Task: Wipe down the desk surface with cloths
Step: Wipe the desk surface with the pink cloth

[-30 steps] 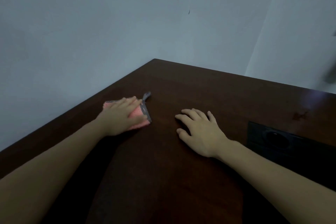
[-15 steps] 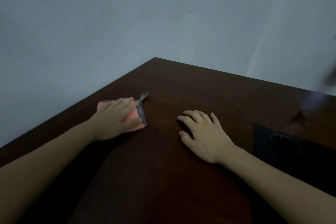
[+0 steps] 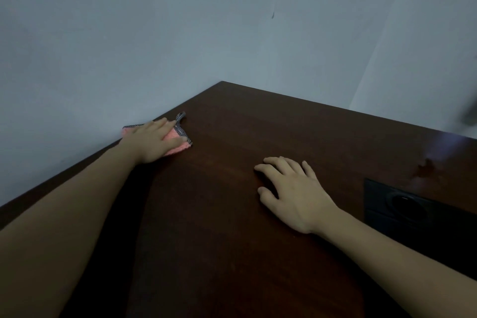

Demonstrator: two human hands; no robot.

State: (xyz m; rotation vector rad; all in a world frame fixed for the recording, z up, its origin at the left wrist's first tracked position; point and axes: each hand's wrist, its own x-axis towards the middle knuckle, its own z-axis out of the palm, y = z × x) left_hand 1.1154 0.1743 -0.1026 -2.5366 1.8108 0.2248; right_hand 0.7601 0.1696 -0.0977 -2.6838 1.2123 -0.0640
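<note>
Pink cloth (image 3: 173, 147) with a dark speckled edging, lying flat on the dark brown desk (image 3: 232, 227) near its left edge, at about ten o'clock from the middle of the view, just beside the pale wall (image 3: 129, 33). Small loop of the same speckled trim (image 3: 180, 116) sticking out from the cloth's far corner, pointing toward one o'clock. Mostly covered: only the right strip, the near right corner and a sliver at the far left showing.

Pressed flat on top, the left hand (image 3: 152, 143), palm down, fingers straight and held together, tips reaching toward two o'clock, thumb laid along the cloth's right side near the edging. No curl around the fabric; simply bearing down on it. Bare left forearm running back to seven o'clock and out of view.

At about four o'clock from the cloth and well apart from it, the right hand (image 3: 291, 192), palm down on the bare wood, fingers slightly spread and gently arched, tips touching the surface, thumb out to the left. Nothing held. Bare right forearm leaving toward five o'clock.

Further out, at three o'clock from the right hand, a black socket panel (image 3: 397, 204) set into the desktop, with a round recess in it. Above that panel, toward one o'clock, a pale scuffed patch (image 3: 426, 169) on the wood. Far corner of the desk at twelve o'clock, meeting the wall.
</note>
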